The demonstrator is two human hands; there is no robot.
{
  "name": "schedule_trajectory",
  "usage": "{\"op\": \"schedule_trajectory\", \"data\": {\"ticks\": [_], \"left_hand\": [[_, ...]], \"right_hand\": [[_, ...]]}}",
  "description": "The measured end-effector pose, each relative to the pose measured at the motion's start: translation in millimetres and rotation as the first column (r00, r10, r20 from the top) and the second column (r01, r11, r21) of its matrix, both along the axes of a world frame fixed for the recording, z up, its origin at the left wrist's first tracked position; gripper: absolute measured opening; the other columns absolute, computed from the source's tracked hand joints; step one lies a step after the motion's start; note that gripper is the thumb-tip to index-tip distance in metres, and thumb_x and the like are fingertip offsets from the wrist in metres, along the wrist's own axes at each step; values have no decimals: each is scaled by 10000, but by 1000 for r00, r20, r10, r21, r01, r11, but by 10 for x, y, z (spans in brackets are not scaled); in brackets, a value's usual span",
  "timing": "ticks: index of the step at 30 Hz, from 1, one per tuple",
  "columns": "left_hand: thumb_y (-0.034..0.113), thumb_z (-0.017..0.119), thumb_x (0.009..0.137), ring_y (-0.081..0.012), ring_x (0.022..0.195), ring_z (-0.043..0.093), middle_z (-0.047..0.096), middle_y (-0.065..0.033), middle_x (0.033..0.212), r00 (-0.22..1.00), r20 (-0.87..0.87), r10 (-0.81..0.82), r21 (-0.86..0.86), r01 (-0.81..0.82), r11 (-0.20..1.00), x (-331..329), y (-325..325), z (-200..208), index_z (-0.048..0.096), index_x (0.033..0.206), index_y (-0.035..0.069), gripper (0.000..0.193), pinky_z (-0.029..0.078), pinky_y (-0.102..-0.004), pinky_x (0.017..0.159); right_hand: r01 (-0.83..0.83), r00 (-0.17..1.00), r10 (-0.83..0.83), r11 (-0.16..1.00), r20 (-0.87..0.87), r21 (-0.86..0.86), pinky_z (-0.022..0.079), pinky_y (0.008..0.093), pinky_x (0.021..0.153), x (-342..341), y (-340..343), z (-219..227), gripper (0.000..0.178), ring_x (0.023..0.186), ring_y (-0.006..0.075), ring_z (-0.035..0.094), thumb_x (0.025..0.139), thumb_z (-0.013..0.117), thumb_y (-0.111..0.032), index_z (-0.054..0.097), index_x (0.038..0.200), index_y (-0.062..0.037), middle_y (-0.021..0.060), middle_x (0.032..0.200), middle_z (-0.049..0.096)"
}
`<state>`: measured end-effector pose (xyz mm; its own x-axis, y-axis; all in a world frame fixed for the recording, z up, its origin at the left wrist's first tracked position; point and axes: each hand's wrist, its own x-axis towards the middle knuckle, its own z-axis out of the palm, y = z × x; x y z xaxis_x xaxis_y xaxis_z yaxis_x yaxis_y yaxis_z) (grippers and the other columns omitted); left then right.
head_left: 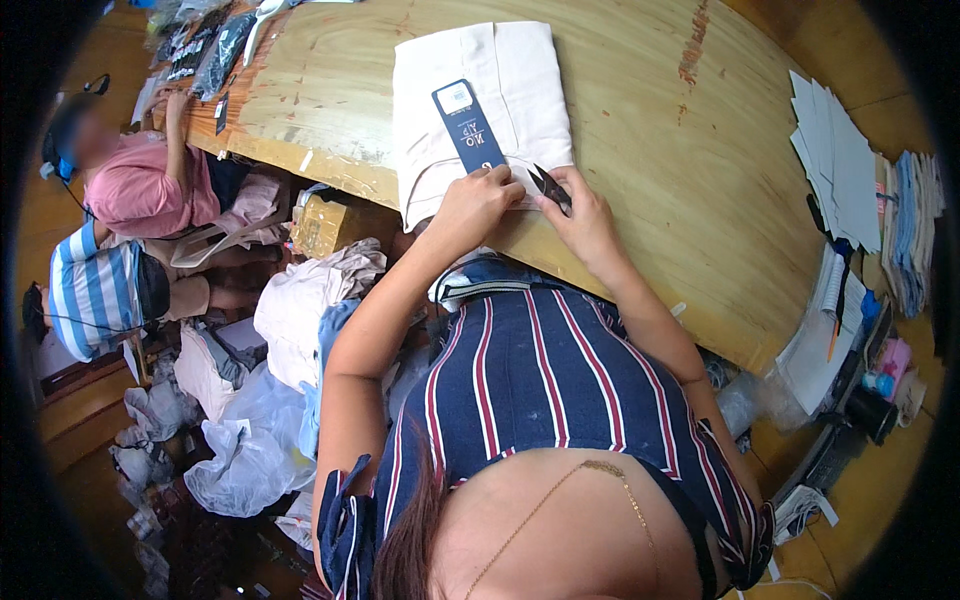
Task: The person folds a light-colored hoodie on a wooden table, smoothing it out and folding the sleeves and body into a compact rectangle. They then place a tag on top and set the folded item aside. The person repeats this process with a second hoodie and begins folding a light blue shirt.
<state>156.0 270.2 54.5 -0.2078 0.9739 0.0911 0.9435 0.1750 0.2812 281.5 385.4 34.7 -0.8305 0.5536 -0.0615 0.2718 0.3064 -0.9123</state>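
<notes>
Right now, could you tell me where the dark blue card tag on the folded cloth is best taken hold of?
Probably by its far end with the white label, coming from the far side of the table. The tag lies flat and slanted on the folded cloth; its near end is under the left hand, and the right hand holds small snips there.

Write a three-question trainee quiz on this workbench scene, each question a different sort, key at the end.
1. True or false: the folded cream garment lies on the wooden table.
2. The right hand holds: A) a pen, B) small dark snips, C) a tape roll.
3. Fill in: a dark ____ hang tag lies on the garment, near the left hand.

Key: 1 true; 2 B; 3 blue.
</notes>
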Motion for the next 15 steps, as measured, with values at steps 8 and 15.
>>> {"op": "schedule_trajectory", "data": {"ticks": [8, 15], "left_hand": [[83, 473, 709, -280, 650, 563, 530, -112, 713, 999, 39, 17, -14, -17, 1000, -24, 15, 32, 487, 818, 52, 114, 455, -356, 544], [81, 477, 711, -301, 610, 559, 551, -123, 666, 989, 129, 68, -3, -68, 998, -34, 24, 73, 470, 826, 46, 121, 445, -371, 540]], "right_hand": [[-20, 998, 15, 997, 63, 76, 444, 390, 622, 82, 36, -22, 295, 718, 325, 575, 702, 613, -202, 471, 918, -59, 167, 777, 588], [-150, 982, 126, 974, 143, 173, 452, 319, 639, 79, 55, 69, 270, 712, 255, 594, 675, 639, -149, 557, 905, -34, 143, 787, 604]]}}
